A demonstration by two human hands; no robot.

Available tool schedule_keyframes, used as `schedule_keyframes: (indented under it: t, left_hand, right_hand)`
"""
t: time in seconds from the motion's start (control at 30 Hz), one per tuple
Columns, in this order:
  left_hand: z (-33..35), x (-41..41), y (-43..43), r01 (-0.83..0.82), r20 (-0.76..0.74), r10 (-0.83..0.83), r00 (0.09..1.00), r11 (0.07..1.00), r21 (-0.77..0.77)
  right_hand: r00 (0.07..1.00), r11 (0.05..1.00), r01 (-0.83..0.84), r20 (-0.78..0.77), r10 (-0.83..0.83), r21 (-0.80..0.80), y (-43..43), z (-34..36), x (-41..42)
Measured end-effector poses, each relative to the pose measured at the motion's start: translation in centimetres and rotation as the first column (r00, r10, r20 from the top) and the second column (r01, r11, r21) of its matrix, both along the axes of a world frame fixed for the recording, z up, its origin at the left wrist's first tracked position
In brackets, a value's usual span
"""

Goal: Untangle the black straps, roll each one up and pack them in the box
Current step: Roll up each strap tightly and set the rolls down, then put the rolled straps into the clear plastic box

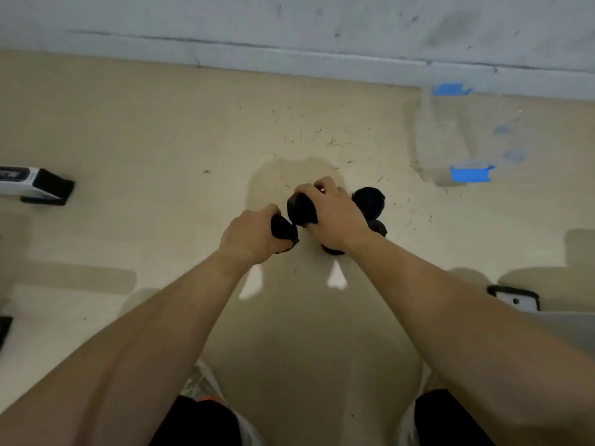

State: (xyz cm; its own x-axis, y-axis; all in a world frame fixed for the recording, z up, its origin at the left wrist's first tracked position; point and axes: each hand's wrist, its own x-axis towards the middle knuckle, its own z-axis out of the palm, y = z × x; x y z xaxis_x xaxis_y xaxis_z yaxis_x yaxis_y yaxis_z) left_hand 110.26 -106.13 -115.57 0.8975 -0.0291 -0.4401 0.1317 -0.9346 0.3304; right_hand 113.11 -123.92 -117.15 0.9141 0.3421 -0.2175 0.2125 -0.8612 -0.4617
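My left hand point(249, 238) is closed around a rolled black strap point(283, 231) at the middle of the beige table. My right hand point(331, 215) grips another rolled black strap point(301, 207) just above and to the right of it; the two rolls nearly touch. Beside my right hand lie more rolled black straps point(368, 201), one large roll and smaller ones partly hidden under my wrist. A clear plastic box point(463, 136) with blue tape stands at the back right, apart from both hands.
A white and black device point(35, 186) lies at the left edge. A black-framed white object point(515, 299) sits at the right edge. The grey wall point(289, 27) runs along the table's far side. Small dark fibres are scattered over the table.
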Motion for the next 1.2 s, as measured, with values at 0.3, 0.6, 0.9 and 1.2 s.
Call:
schedule_keyframes:
  t: [0.3, 0.6, 0.9, 1.2]
  left_hand:
    - [11.8, 4.7, -8.4, 0.188, 0.165, -0.180, 0.970, 0.982, -0.033]
    - [8.3, 11.5, -17.1, 0.288, 0.215, -0.279, 0.936, 0.958, -0.011]
    - [3.9, 14.6, -19.2, 0.304, 0.211, -0.281, 0.936, 0.949, -0.083]
    - [7.1, 11.4, -17.4, 0.308, 0.147, -0.298, 0.943, 0.950, -0.046]
  right_hand:
    - [0.922, 0.922, 0.385, -0.053, -0.384, 0.024, -13.2, 9.0, 0.5]
    - [0.862, 0.879, 0.431, -0.195, -0.467, -0.202, -22.6, 3.5, 6.4]
    - [0.874, 0.899, 0.408, -0.216, -0.435, -0.158, -22.0, -1.9, 8.7]
    - [0.905, 0.983, 0.181, -0.384, -0.182, -0.039, -18.7, 3.4, 0.6]
